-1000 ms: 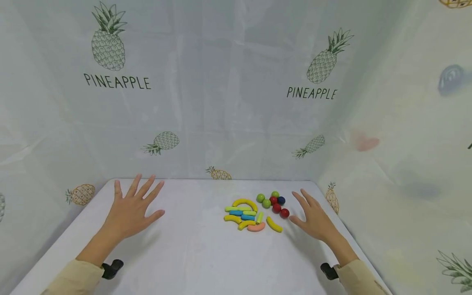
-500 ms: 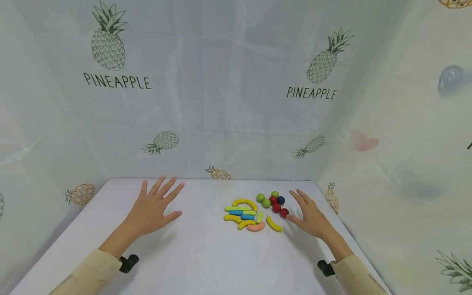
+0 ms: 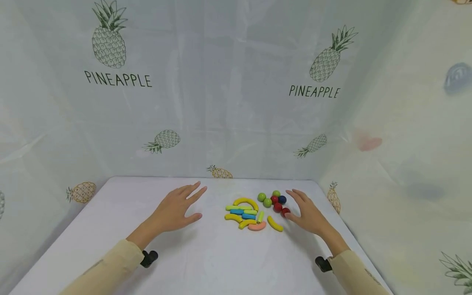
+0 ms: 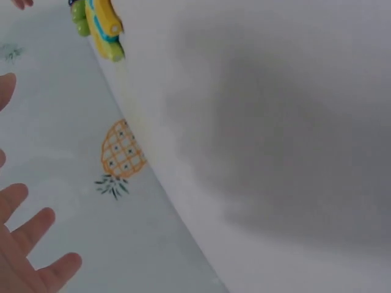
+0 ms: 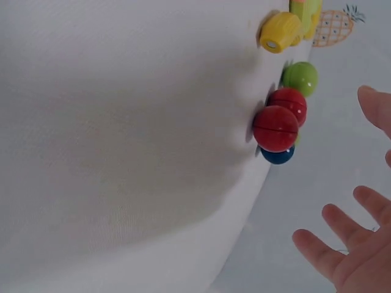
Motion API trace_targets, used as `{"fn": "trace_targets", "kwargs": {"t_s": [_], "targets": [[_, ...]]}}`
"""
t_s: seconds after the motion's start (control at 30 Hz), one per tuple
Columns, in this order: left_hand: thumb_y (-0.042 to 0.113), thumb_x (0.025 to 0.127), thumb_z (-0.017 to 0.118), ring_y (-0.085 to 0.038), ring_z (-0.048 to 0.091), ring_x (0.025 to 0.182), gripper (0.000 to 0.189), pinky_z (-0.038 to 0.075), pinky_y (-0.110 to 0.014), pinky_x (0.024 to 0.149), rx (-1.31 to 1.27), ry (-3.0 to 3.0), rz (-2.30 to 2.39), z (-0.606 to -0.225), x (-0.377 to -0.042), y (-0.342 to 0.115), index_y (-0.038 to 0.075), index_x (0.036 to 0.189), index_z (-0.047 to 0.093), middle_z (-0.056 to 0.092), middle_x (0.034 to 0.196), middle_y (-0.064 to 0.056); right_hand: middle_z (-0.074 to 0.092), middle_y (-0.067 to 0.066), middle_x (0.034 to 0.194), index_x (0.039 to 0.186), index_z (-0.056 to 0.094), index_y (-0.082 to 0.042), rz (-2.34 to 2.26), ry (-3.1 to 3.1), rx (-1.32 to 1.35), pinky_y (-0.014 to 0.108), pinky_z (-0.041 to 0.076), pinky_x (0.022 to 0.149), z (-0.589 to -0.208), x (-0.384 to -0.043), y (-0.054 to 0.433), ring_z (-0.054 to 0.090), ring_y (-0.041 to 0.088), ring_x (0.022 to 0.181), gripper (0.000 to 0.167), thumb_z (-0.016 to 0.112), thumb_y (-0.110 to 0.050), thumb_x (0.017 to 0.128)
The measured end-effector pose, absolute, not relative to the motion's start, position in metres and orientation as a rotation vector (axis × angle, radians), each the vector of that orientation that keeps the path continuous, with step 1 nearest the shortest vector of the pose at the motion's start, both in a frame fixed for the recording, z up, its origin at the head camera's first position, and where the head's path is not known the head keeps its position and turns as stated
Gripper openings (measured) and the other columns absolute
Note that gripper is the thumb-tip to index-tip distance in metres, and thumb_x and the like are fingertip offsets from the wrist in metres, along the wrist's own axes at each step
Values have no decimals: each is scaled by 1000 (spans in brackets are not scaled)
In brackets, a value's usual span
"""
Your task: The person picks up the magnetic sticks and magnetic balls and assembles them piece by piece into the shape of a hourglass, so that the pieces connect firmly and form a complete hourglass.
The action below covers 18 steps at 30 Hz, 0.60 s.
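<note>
My left hand (image 3: 175, 209) hovers over the white table with fingers spread, left of a cluster of toy pieces. The cluster holds yellow banana-shaped pieces (image 3: 275, 224), blue sticks (image 3: 248, 216), lime-green sticks (image 3: 238, 208) and a salmon curved piece (image 3: 257, 226). Just behind and right of it sit small balls: several green (image 3: 267, 203), a few red (image 3: 277, 207) and one dark blue (image 3: 282, 199). Fingers extended, my right hand (image 3: 307, 215) is beside the balls, its thumb tip overlapping the nearest red ball in the head view. Neither hand holds anything; both wrist views show loose fingers.
The white table (image 3: 206, 262) ends at a back edge against a pale curtain (image 3: 228, 102) printed with pineapples. Another curtain side (image 3: 391, 176) rises along the right edge. A black strapped device (image 3: 149, 259) sits at the left wrist, and a similar one (image 3: 323, 264) at the right.
My left hand has moved right across the table toward the cluster, its fingers turning more sideways. My right hand has shifted slightly left, toward the red balls. The toy pieces stay in place.
</note>
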<state>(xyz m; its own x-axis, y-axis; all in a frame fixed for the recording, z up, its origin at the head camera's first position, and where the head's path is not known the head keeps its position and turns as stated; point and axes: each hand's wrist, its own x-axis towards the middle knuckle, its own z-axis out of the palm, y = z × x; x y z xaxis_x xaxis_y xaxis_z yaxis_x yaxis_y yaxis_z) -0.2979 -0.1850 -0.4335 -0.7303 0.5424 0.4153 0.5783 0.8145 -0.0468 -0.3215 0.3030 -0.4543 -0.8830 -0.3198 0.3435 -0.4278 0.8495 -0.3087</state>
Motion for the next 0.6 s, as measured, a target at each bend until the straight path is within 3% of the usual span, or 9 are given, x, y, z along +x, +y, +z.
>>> {"fn": "trace_targets", "kwargs": {"t_s": [0.23,0.6], "targets": [[50,100,71,-39,48,147,81,45,-67,111,-905,-2709,-356,-440,-305,-158,28,168,33,37,170,-8,40,24,162,160,44,-13,623,-2778,558,69,47,107,-454,-327,302,46,49,144,78,84,-21,94],[44,100,72,-31,44,150,69,46,-63,112,-955,-2831,-579,-454,-315,-118,33,162,45,43,165,0,45,23,159,154,52,-10,775,-2802,614,69,45,110,-460,-335,307,46,48,144,66,81,-17,96]]}}
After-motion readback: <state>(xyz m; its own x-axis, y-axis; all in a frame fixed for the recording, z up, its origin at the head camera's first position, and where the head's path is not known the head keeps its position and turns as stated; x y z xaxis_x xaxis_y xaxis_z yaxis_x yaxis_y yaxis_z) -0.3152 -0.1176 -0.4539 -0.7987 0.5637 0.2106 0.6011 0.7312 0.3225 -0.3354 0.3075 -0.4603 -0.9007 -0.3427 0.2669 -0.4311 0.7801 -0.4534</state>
